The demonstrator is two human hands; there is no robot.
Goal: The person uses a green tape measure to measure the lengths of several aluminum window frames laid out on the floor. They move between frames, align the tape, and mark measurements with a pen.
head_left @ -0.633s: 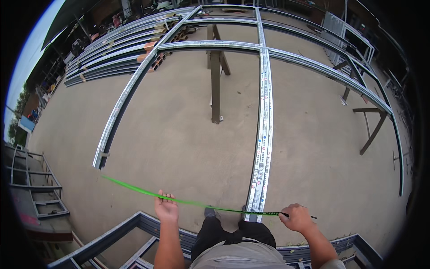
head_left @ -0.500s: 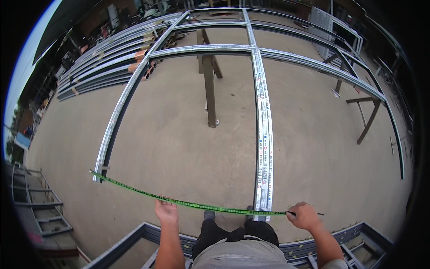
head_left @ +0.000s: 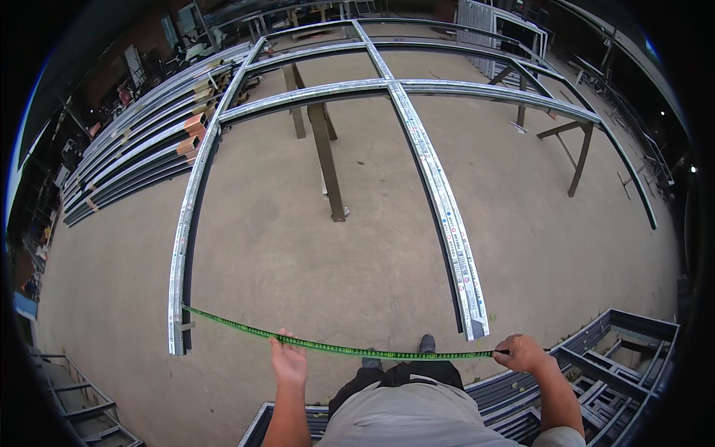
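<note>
A green tape measure (head_left: 328, 347) is stretched across in front of me, sagging slightly. Its far left end meets the inner side of the left silver bar (head_left: 179, 261) of a large metal frame, near a small clip-like piece (head_left: 186, 325). My left hand (head_left: 289, 363) is palm up, its fingers bent lightly around the tape. On the other side my right hand (head_left: 523, 354) is closed in a fist on the tape; a dark bit shows behind it. The tape passes just nearer to me than the end of the middle bar (head_left: 447, 216).
Brown trestle legs (head_left: 328, 160) stand under the frame, with another trestle (head_left: 579, 153) at right. Stacked metal profiles (head_left: 126, 153) lie at the far left. Dark frames (head_left: 618, 357) are by my right side, and another frame (head_left: 82, 402) is at lower left.
The view has turned and shifted. The tape's left end now meets the left bar's inner side, farther from its tip. The tape no longer crosses the middle bar but runs on my side of it.
</note>
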